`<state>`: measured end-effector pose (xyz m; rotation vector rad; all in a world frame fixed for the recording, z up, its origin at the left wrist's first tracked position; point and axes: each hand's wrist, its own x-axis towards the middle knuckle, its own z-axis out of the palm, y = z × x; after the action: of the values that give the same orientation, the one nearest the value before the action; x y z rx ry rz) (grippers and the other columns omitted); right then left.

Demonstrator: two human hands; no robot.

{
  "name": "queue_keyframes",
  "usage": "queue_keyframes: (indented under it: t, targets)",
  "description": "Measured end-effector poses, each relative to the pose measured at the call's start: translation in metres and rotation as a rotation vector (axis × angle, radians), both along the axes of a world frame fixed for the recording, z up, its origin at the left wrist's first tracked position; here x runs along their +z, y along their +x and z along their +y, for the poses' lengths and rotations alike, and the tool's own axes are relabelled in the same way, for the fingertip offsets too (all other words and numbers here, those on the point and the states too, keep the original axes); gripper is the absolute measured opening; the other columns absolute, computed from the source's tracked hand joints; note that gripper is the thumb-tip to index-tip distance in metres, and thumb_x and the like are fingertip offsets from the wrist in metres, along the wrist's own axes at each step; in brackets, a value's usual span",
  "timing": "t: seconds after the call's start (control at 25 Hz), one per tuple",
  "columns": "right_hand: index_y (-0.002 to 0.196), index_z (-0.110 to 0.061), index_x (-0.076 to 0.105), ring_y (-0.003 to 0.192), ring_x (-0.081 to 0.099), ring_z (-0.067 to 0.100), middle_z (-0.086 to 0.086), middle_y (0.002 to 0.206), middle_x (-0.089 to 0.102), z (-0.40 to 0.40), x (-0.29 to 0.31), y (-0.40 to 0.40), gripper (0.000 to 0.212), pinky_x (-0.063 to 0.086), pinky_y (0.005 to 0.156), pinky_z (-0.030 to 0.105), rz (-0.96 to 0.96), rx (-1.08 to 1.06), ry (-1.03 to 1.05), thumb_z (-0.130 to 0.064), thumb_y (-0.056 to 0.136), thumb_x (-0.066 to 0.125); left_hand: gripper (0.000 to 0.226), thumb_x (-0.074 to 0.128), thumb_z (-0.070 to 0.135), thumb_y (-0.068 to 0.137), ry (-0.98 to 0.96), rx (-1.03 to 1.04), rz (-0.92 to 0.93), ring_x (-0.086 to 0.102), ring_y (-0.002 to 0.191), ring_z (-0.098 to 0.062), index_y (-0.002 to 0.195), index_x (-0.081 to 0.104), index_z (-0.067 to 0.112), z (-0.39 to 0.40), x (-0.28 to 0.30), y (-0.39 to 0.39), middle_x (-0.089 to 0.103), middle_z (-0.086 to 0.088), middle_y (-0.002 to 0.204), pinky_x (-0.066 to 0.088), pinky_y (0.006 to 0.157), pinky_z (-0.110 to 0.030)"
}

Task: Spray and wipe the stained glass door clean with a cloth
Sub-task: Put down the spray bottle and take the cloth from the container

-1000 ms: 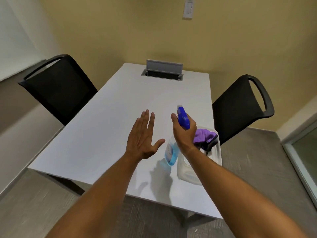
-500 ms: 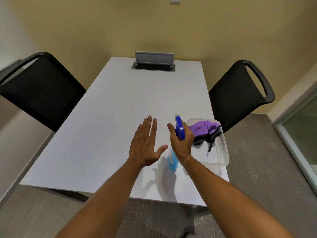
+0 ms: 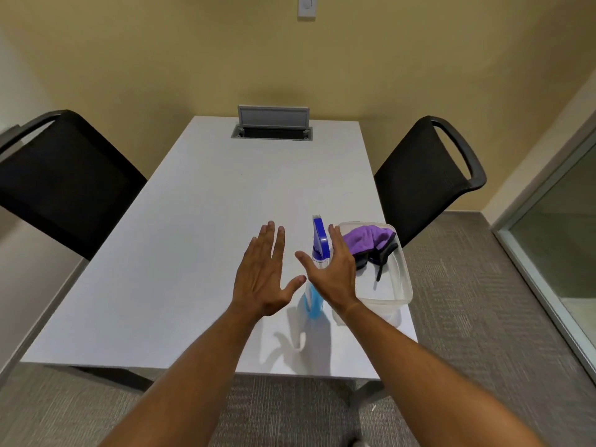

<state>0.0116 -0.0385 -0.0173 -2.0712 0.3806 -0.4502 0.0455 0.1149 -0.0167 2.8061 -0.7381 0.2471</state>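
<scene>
A spray bottle point(image 3: 317, 240) with a dark blue head and light blue liquid stands on the white table point(image 3: 193, 253) near its right front corner. My right hand point(image 3: 335, 275) hovers over it, fingers spread, holding nothing. My left hand point(image 3: 263, 275) is flat and open just left of the bottle. A purple cloth point(image 3: 366, 238) lies in a clear plastic tub point(image 3: 404, 288) beside the bottle, with a black item under it. The glass door point(image 3: 561, 240) is at the right edge.
Black chairs stand at the table's left side point(image 3: 61, 182) and right side point(image 3: 422, 175). A grey cable box point(image 3: 272, 124) with a raised lid sits at the table's far end. Grey carpet covers the floor.
My right hand has let go of the spray bottle's head and spread its fingers. The bottle stands on the table. The view has shifted slightly back.
</scene>
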Motion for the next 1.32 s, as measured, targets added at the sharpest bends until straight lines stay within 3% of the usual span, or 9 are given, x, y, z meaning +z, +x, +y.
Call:
queue_keyframes:
  t: [0.16, 0.4, 0.76, 1.0, 1.16, 1.32]
  targets:
    - [0.154, -0.021, 0.015, 0.147, 0.019, 0.027, 0.005, 0.162, 0.018, -0.021, -0.004, -0.02, 0.099, 0.025, 0.117, 0.05, 0.134, 0.102, -0.186, -0.065, 0.077, 0.06, 0.101, -0.001, 0.088, 0.072, 0.004, 0.006, -0.002, -0.016, 0.149, -0.018, 0.15, -0.017, 0.025, -0.008, 0.003, -0.015, -0.02, 0.0, 0.161, -0.012, 0.12, -0.035]
    - [0.155, -0.022, 0.008, 0.149, 0.013, 0.025, 0.003, 0.163, 0.012, -0.063, -0.01, -0.043, 0.101, 0.02, 0.12, 0.046, 0.172, 0.189, -0.254, -0.065, 0.08, 0.059, 0.1, 0.006, 0.087, 0.076, -0.088, 0.152, -0.007, -0.003, 0.149, -0.022, 0.153, 0.002, 0.024, -0.017, -0.002, -0.062, -0.005, -0.003, 0.162, 0.001, 0.12, -0.04]
    - [0.155, -0.019, 0.005, 0.15, 0.008, 0.024, 0.002, 0.164, 0.006, -0.138, -0.003, -0.076, 0.095, 0.015, 0.121, 0.044, 0.136, 0.355, -0.407, -0.061, 0.087, 0.056, 0.094, 0.031, 0.081, 0.081, -0.063, 0.237, 0.088, 0.042, 0.139, -0.03, 0.151, 0.034, 0.018, -0.081, -0.015, -0.147, 0.034, -0.008, 0.157, 0.026, 0.111, -0.039]
    - [0.155, -0.012, 0.008, 0.15, 0.009, 0.026, 0.009, 0.163, 0.008, -0.182, 0.004, -0.083, 0.096, 0.012, 0.122, 0.042, 0.107, 0.374, -0.52, -0.059, 0.087, 0.057, 0.094, 0.045, 0.071, 0.083, 0.012, 0.112, 0.049, 0.029, 0.146, -0.031, 0.154, 0.026, 0.012, -0.137, -0.007, -0.145, 0.027, -0.013, 0.16, 0.025, 0.115, -0.045]
    - [0.155, -0.011, 0.008, 0.15, 0.009, 0.025, 0.01, 0.163, 0.009, -0.204, 0.002, -0.071, 0.095, 0.012, 0.121, 0.042, 0.131, 0.354, -0.583, -0.06, 0.087, 0.053, 0.098, 0.042, 0.071, 0.083, 0.036, 0.081, 0.076, 0.009, 0.152, -0.024, 0.156, 0.005, 0.018, -0.168, -0.003, -0.118, 0.007, -0.007, 0.164, 0.0, 0.115, -0.034]
    - [0.153, -0.009, 0.019, 0.146, 0.022, 0.027, 0.01, 0.159, 0.025, -0.221, -0.007, -0.049, 0.092, 0.017, 0.121, 0.042, 0.13, 0.326, -0.607, -0.058, 0.085, 0.058, 0.1, 0.042, 0.07, 0.085, 0.019, 0.04, 0.121, 0.0, 0.152, -0.022, 0.155, -0.008, 0.019, -0.193, -0.007, -0.078, -0.004, -0.006, 0.165, 0.003, 0.121, -0.034]
